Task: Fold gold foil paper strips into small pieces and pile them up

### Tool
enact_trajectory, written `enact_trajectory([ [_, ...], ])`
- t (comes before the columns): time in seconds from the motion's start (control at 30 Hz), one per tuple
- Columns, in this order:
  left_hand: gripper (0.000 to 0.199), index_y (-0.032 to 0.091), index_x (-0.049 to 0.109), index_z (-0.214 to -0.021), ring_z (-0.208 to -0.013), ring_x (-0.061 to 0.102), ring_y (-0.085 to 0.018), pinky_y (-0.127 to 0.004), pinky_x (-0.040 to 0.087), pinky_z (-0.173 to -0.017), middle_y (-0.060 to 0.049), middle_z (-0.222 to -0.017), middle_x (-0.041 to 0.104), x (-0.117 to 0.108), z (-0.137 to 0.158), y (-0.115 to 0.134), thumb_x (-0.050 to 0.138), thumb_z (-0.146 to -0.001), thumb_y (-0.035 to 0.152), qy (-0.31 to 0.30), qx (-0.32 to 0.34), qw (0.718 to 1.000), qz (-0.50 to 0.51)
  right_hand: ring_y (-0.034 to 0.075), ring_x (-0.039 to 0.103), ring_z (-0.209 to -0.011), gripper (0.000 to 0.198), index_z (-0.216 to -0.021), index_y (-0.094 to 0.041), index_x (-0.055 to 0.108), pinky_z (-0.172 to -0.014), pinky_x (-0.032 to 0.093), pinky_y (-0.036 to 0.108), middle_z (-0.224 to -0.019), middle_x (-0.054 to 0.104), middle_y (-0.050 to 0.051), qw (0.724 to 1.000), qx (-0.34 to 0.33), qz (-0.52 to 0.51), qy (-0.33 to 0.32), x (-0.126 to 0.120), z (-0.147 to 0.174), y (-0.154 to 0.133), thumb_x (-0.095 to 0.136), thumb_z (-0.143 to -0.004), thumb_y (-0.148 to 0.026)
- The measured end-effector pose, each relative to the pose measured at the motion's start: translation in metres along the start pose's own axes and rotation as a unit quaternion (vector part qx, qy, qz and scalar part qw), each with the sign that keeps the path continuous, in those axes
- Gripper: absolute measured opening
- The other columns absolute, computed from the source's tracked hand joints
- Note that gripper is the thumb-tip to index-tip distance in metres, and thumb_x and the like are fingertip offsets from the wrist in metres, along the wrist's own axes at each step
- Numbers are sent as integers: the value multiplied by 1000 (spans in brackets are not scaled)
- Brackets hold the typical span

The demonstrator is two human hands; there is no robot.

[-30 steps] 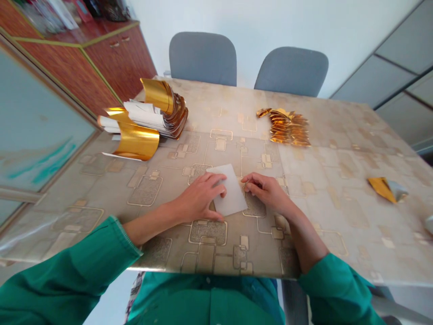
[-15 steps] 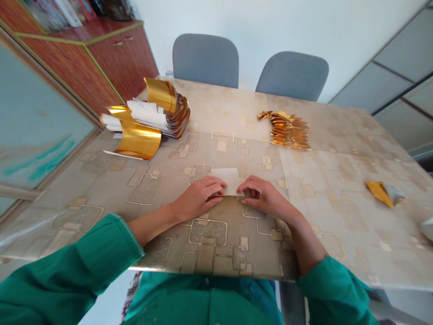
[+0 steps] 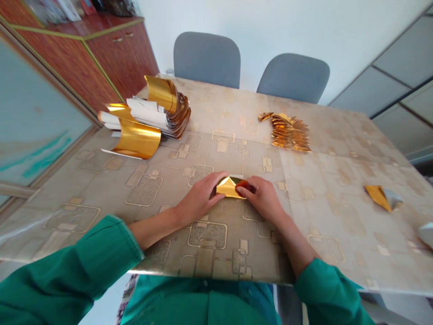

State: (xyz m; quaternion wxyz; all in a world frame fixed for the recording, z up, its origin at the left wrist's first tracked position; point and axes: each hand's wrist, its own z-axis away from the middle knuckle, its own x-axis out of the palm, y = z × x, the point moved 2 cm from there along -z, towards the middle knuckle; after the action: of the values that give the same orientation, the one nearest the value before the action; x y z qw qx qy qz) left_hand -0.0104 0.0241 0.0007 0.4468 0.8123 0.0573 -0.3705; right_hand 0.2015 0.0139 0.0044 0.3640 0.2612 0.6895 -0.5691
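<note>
Between my two hands, near the front of the table, is a sheet of gold foil paper (image 3: 227, 188), its near part turned up so the shiny gold side shows. A thin strip of its white side is visible at the far edge. My left hand (image 3: 204, 192) grips the left end, thumb in front and fingers behind. At the other end my right hand (image 3: 262, 194) pinches the paper, its thumb pressed on the gold face. Both hands are closed on the same sheet.
A stack of gold and white paper sheets (image 3: 140, 135) lies at the back left. Folded gold paper pieces (image 3: 290, 133) sit in a row at the back right. One gold and silver scrap (image 3: 380, 197) lies far right. Two grey chairs (image 3: 207, 58) stand behind the patterned table (image 3: 216, 253).
The paper showed its flat white side before; now its near part is folded up and gold faces me. My fingers have closed around both ends.
</note>
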Motion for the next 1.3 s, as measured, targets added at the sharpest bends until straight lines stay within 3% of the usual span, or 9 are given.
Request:
enact_trajectory([
  [0.17, 37, 18, 48, -135, -138, 45, -24, -47, 44, -112, -15, -149, 46, 0, -1, -2, 52, -97, 18, 9, 47, 995, -89, 17, 51, -70, 25, -66, -20, 59, -64, 34, 28, -68, 58, 1, 997, 1, 61, 42, 8, -4, 0, 69, -86, -30],
  [0.3, 24, 15, 60, -121, -134, 49, -26, -49, 42, -113, -14, -140, 55, 0, 4, 4, 54, -97, 17, -3, 126, 973, -195, 17, 50, -70, 26, -65, -21, 57, -64, 33, 28, -69, 58, 0, 996, 4, 77, 48, 9, -4, 1, 71, -85, -30],
  [0.4, 33, 14, 58, -126, -131, 52, -28, -50, 40, -114, -14, -136, 59, 3, 10, 9, 62, -94, 21, -53, 155, 958, -234, 17, 51, -70, 27, -65, -21, 56, -65, 34, 28, -69, 59, 0, 995, 6, 84, 49, 10, -4, 0, 70, -86, -30],
  [0.7, 71, 8, 40, -146, -142, 40, -30, -46, 28, -118, -17, -152, 45, 17, 21, 8, 66, -91, 45, -138, 134, 948, -254, 17, 52, -70, 36, -65, -21, 56, -67, 33, 30, -69, 59, 1, 993, 7, 105, 51, 9, -2, -5, 54, -98, -34],
  [0.87, 72, 9, 37, -148, -145, 36, -29, -45, 23, -120, -15, -156, 40, 16, 22, 9, 62, -93, 48, -148, 127, 945, -262, 19, 54, -74, 29, -70, -20, 57, -69, 31, 31, -74, 62, 3, 982, 16, 164, 91, 10, 0, -5, 57, -96, -34],
  [1.1, 76, 12, 31, -152, -148, 29, -31, -48, 11, -123, -15, -159, 33, 18, 25, 4, 57, -95, 54, -140, 98, 950, -263, 20, 53, -75, 31, -71, -21, 57, -69, 28, 33, -75, 63, 4, 974, 0, 203, 98, 11, -1, -6, 52, -98, -33],
  [1.3, 75, 13, 33, -151, -148, 30, -32, -51, 13, -122, -17, -158, 34, 19, 26, 4, 58, -94, 54, -142, 92, 951, -258, 19, 52, -73, 29, -69, -21, 57, -68, 26, 33, -72, 62, 3, 970, 8, 224, 95, 12, -4, -7, 56, -96, -31],
])
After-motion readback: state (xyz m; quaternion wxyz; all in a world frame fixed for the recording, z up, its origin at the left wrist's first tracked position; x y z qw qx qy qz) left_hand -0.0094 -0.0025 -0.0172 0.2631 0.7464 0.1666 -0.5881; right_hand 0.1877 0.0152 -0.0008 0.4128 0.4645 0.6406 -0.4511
